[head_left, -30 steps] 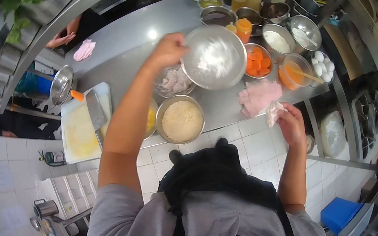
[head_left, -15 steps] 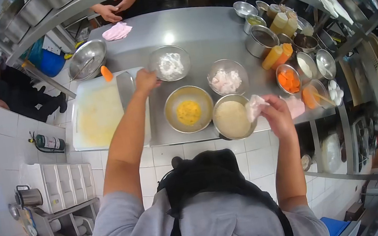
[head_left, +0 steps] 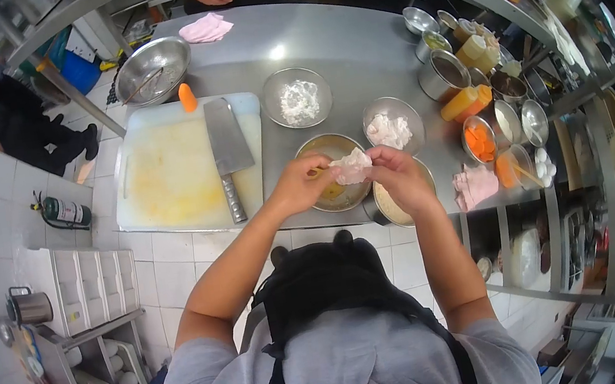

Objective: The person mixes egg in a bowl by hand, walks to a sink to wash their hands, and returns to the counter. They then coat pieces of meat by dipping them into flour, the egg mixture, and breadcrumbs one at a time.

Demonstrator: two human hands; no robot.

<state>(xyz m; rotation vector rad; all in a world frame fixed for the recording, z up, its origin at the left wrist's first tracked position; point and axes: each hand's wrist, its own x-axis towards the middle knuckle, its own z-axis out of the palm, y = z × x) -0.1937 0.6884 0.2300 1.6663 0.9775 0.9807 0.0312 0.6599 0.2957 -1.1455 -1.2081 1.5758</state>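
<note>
At the far left a cleaver (head_left: pixel 225 145) is lying on the white cutting board (head_left: pixel 162 174), and a carrot stub (head_left: pixel 187 96) is sitting at the board's far edge. We are holding a pale piece of meat (head_left: pixel 352 165) between both hands: our left hand (head_left: pixel 299 185) is pinching its left end and our right hand (head_left: pixel 398 174) is closing its fingers on the right end. The piece is hanging over the egg bowl (head_left: pixel 320 146) (our hands are hiding much of it). Beyond, the flour bowl (head_left: pixel 298 98) is standing. The crumb bowl (head_left: pixel 392 211) is showing beneath our right hand. Farther right a pink cloth (head_left: pixel 473 185) is lying on the counter (head_left: pixel 348 35).
</note>
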